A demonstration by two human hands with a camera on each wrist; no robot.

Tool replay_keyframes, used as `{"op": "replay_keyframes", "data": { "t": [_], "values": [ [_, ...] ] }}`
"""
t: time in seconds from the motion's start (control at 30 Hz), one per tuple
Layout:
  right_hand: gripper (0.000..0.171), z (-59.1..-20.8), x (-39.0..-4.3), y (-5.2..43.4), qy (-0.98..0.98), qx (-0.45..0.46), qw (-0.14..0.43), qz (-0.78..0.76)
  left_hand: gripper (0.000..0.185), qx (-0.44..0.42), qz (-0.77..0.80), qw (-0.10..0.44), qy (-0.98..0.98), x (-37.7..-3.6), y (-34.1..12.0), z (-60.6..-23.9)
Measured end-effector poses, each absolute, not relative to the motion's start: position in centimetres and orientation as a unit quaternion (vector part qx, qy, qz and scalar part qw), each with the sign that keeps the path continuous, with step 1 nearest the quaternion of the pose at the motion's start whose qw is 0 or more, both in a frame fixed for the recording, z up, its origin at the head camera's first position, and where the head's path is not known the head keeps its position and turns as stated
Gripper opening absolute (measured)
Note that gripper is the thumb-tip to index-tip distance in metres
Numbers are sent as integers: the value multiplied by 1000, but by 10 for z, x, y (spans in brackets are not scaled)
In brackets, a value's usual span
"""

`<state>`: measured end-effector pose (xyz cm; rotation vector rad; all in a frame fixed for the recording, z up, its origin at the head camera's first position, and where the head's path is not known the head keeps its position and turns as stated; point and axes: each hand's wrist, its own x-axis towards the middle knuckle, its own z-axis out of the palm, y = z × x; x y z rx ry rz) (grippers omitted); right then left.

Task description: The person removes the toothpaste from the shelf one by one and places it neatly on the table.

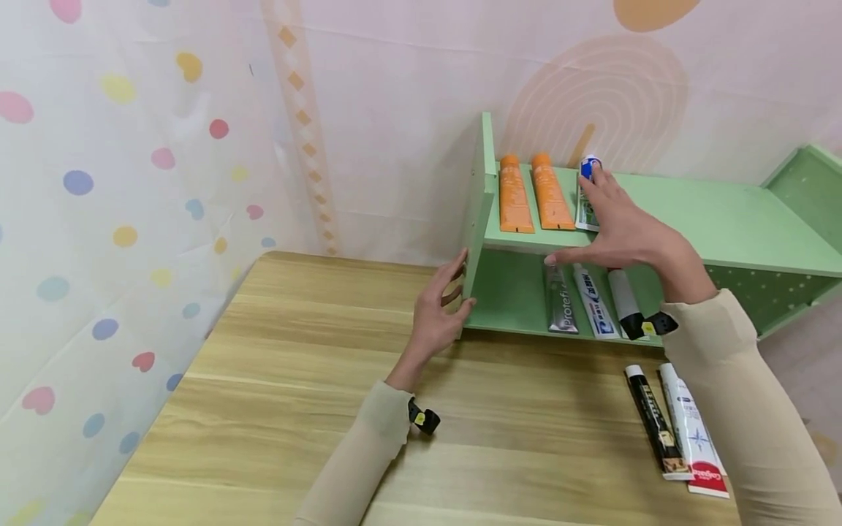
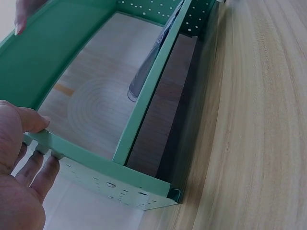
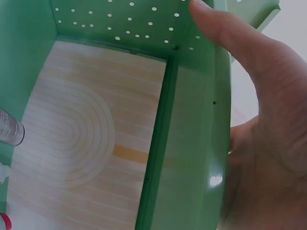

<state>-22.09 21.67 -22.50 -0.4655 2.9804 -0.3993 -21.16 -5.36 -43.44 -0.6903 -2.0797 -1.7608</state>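
My left hand [image 1: 434,310] grips the left side panel of a green two-tier shelf [image 1: 710,219]. In the left wrist view its thumb lies on the panel's front edge with the fingers on the outer face. Above the upper tier, my right hand [image 1: 625,226] is spread, its fingers over a blue, white and green tube [image 1: 585,212] that they partly hide. The thumb is apart from that tube, near the tier's front edge. Two orange tubes, one by the side panel [image 1: 515,197] and one beside it [image 1: 551,196], lie to the left.
On the lower tier lie a grey tube [image 1: 561,299], a white-and-blue tube [image 1: 595,303] and a pale tube [image 1: 621,292] partly behind the wrist camera. A black tube [image 1: 653,416] and white-and-red Colgate tube [image 1: 699,438] lie on the wooden table [image 1: 296,380]; the right sleeve overlaps nearby.
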Motion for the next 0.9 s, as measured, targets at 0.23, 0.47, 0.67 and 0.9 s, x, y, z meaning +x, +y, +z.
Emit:
{"op": "replay_keyframes", "data": {
  "t": [0.23, 0.47, 0.67, 0.9],
  "values": [
    [139, -226, -224, 214, 982, -142, 46, -115, 84, -230, -621, 161, -732, -212, -49, -431],
    [128, -229, -219, 216, 984, -140, 20, -110, 81, -240, -630, 160, -721, -213, -42, -433],
    [115, -232, -213, 216, 982, -140, -4, -128, 84, -244, -624, 157, -725, -216, -47, -434],
    [98, -240, -198, 209, 978, -144, -50, -142, 82, -245, -624, 172, -722, -213, -51, -430]
  ]
}}
